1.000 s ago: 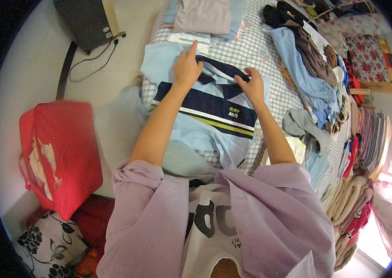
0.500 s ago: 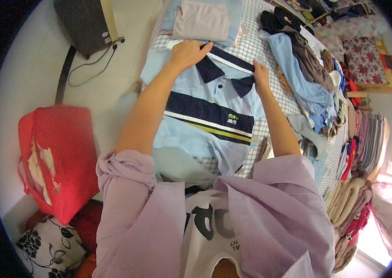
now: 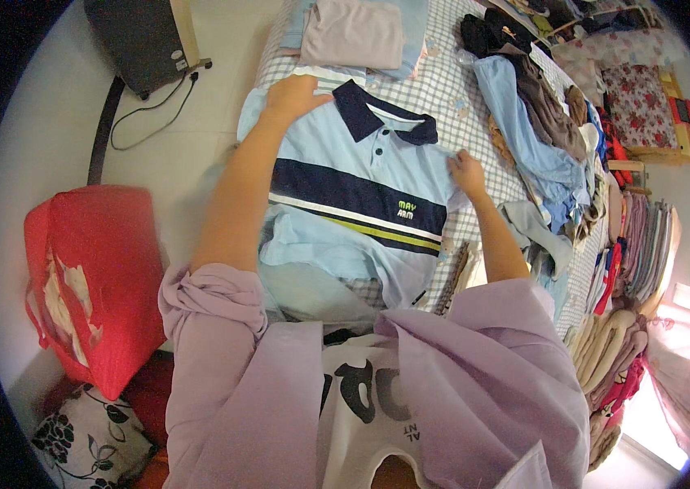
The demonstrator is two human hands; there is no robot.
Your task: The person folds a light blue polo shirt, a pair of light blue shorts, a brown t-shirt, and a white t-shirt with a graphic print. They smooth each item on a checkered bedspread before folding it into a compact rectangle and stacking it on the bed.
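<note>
A light blue polo shirt [image 3: 337, 175] with a navy collar, a navy chest band and white and yellow-green stripes lies front up on the checked bedspread [image 3: 463, 85]. Its lower part is bunched toward me. My left hand [image 3: 292, 99] is closed on the shoulder at the left, thumb pointing right; its fingers are partly hidden. At the opposite sleeve, my right hand [image 3: 467, 174] is closed on the cloth in a pinch. The collar stands free between the two hands, with its buttons showing below it.
Folded clothes [image 3: 353, 33] are stacked just beyond the shirt. A heap of loose garments [image 3: 532, 134] spreads along the right of the bed. On the floor at the left are a red bag [image 3: 108, 269], a dark boxy appliance [image 3: 137, 45] with a cord, and a flowered cushion [image 3: 92, 436].
Both hands have let go of the collar and moved outward and nearer to me, onto the shoulder and sleeve. The collar, stretched between them before, now lies folded down.
</note>
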